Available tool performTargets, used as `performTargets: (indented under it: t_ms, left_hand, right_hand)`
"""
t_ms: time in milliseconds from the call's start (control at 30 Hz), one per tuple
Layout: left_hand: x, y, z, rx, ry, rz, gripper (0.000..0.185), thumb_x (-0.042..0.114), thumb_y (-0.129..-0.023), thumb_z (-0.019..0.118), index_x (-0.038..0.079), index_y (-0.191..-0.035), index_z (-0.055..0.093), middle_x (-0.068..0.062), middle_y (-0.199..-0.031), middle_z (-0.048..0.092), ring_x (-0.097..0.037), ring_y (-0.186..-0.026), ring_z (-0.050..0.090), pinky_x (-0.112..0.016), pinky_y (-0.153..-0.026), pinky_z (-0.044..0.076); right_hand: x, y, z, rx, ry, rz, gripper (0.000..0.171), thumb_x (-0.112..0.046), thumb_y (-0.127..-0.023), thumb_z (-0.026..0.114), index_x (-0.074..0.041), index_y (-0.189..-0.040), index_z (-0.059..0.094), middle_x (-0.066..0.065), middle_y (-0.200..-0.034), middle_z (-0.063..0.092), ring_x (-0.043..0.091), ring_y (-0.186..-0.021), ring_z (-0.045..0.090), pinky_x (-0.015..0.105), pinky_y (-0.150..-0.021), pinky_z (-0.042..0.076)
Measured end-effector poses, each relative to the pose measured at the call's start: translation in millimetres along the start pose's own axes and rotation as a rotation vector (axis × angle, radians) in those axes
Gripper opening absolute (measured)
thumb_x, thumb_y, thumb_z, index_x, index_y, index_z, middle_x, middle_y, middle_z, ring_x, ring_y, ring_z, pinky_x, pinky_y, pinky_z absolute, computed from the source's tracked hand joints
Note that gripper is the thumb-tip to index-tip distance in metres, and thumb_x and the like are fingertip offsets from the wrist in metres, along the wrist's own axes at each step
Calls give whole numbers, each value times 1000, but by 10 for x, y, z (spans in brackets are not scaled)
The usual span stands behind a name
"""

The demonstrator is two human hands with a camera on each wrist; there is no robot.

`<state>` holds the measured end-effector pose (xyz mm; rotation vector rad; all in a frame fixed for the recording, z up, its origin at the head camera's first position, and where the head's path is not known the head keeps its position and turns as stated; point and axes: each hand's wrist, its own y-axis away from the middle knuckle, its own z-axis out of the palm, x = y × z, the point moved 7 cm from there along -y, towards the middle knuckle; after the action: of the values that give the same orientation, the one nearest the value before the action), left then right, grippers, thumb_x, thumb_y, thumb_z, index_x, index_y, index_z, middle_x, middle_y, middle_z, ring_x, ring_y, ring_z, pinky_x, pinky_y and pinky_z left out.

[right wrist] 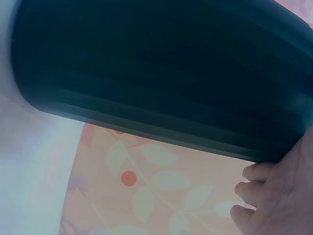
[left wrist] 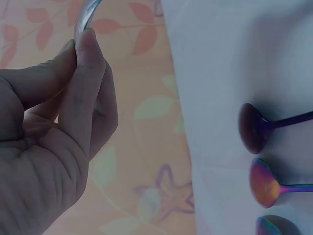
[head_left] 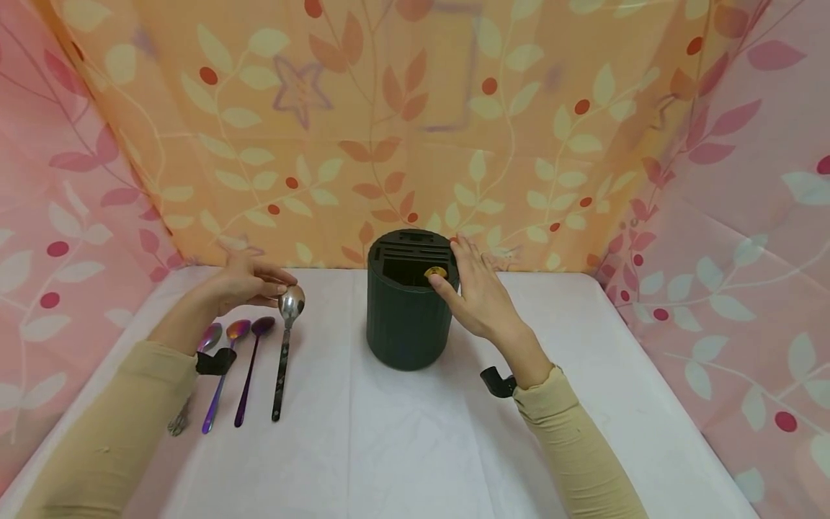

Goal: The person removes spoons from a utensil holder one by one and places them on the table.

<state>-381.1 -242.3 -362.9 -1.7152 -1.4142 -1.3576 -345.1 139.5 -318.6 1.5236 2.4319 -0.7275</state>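
Left hand: the left hand (head_left: 243, 282) pinches the bowl end of a silver spoon (head_left: 290, 303) between thumb and fingertips; the left wrist view shows the metal edge (left wrist: 84, 17) nipped at the fingertips (left wrist: 88, 46).
Silver spoon: its dark patterned handle (head_left: 281, 375) runs back toward the person and seems to rest on the white tablecloth (head_left: 402, 447), with the bowl raised a little.
Right hand: the right hand (head_left: 476, 292) rests against the top rim of the dark green cutlery holder (head_left: 407, 310), fingers loosely curved over the edge and the thumb by a small yellow spot (head_left: 435, 272) at the rim.
Holder: upright, ribbed, with slots in the top, mid-table and well apart from the spoons.
Other spoons: three lie in a row just left of the silver one, a dark purple spoon (head_left: 262, 326), an iridescent spoon (head_left: 237, 330) and a third (head_left: 209, 336) partly hidden by the wrist.
Handling: the spoon looks stiff, light and slick; I judge the handle a surer hold than the polished bowl.
Writing: no brand or label is readable.
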Motion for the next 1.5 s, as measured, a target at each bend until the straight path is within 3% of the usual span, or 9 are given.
performTargets:
  t_ms: [167, 467, 767, 1000, 1267, 1500]
  left_hand:
    - [-176, -88, -16, -32, -24, -19, 39, -1, -103, 60, -20, -137, 54, -23, -132, 65, -10, -92, 72, -29, -86, 62]
    - [-487, -207, -1, -9, -78, -91, 37, 0, -102, 62, -20, -133, 57, -10, -104, 75, -9, -78, 69, -28, -79, 62]
    - [-704, -296, 33, 28, -106, -106, 34, -2, -101, 62, -22, -129, 58, -10, -98, 75, -9, -73, 67, -25, -72, 61]
    - [-741, -314, 66, 50, -140, -97, 35, -2, -100, 64, -23, -127, 58, -11, -93, 74, -9, -69, 68, -24, -69, 61]
    - [-748, -336, 92, 71, -217, -56, 32, -3, -98, 65, -22, -123, 61, -23, -98, 73, -11, -69, 69, -25, -66, 60]
    - [-753, -350, 78, 114, -296, -33, 28, -3, -95, 70, -20, -117, 66, -24, -100, 75, -12, -74, 73, -23, -67, 60]
  right_hand:
    - [-6, -3, 1, -1, 4, -1, 98, -78, -101, 26, -4, -166, 16, 9, -175, 9, 22, -161, 3, 50, -130, 5]
    - [0, 0, 2, 9, 8, -2, 100, -78, -101, 26, -2, -165, 18, 9, -174, 10, 26, -161, 6, 50, -130, 4]
    - [6, -1, 6, 15, 12, -10, 99, -78, -101, 26, -3, -166, 18, 12, -174, 12, 27, -161, 7, 52, -129, 6]
    - [8, 1, 13, 8, 7, 3, 98, -78, -101, 26, -5, -166, 17, 9, -175, 11, 21, -161, 3, 48, -130, 3]
    - [18, 5, 15, 16, 6, 4, 99, -78, -101, 26, -4, -166, 18, 10, -174, 12, 22, -161, 3, 49, -130, 3]
    - [11, 1, 11, 22, 6, -7, 99, -78, -101, 26, -3, -165, 19, 11, -174, 13, 24, -161, 5, 51, -130, 5]
